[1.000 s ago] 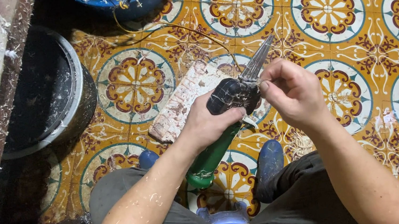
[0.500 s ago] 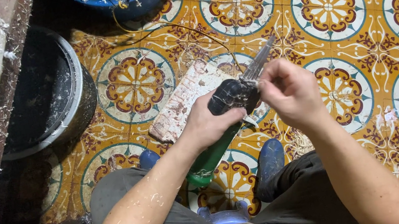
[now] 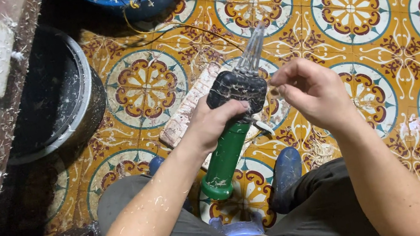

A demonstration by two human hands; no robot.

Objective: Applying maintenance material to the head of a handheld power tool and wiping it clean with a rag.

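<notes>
Fingers of the left hand [image 3: 215, 124] wrap the green-handled power tool [image 3: 234, 125], held above the patterned tile floor [image 3: 376, 22]; right hand [image 3: 310, 90] beside its black head, fingertips pressed together, pinching something too small to tell; wooden plank [image 3: 186, 113] lies beneath.

Even warm light on tiled floor [image 3: 380, 49]; deep shadow lower left; tool tip motion-blurred.
</notes>
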